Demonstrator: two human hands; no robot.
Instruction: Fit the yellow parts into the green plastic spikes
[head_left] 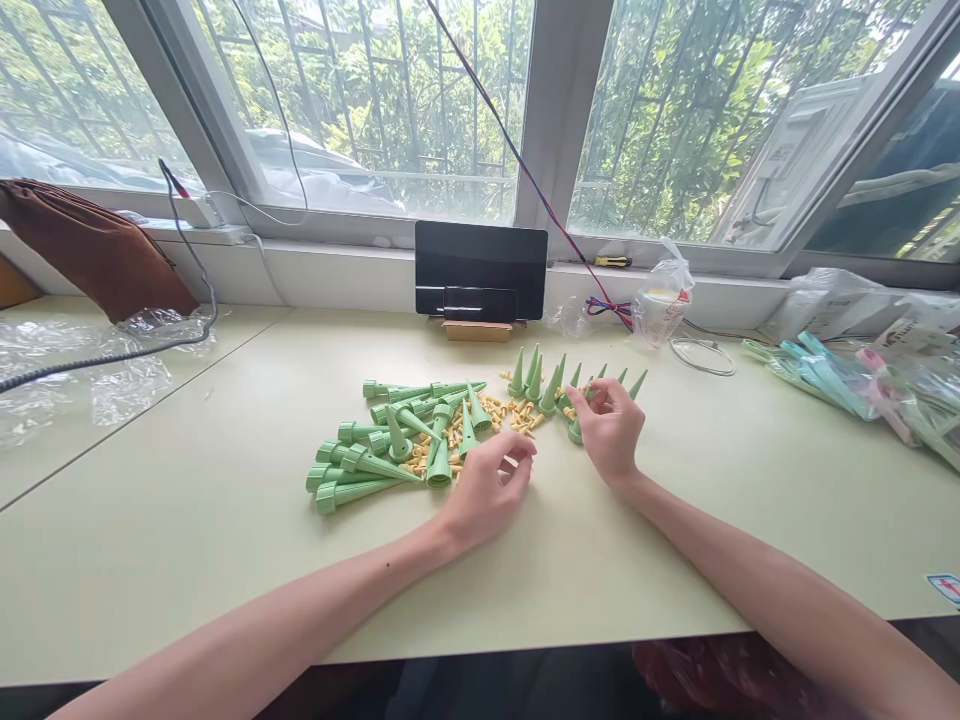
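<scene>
My right hand is at the row of upright green plastic spikes, its thumb and fingers pinched round the upper part of one green spike; its fingers partly hide that spike. My left hand rests just in front of the pile, its fingers curled loosely with a gap to the thumb, and nothing shows in it. Beside it, several green spikes with ribbed caps lie on their sides. Small yellow nozzle-like pieces are scattered among the spikes, some of them near the standing row.
A black tablet leans on a cardboard stand at the back of the pale table. Bagged items lie at the right. A brown pouch, clear plastic wrap and a black cable are at the left.
</scene>
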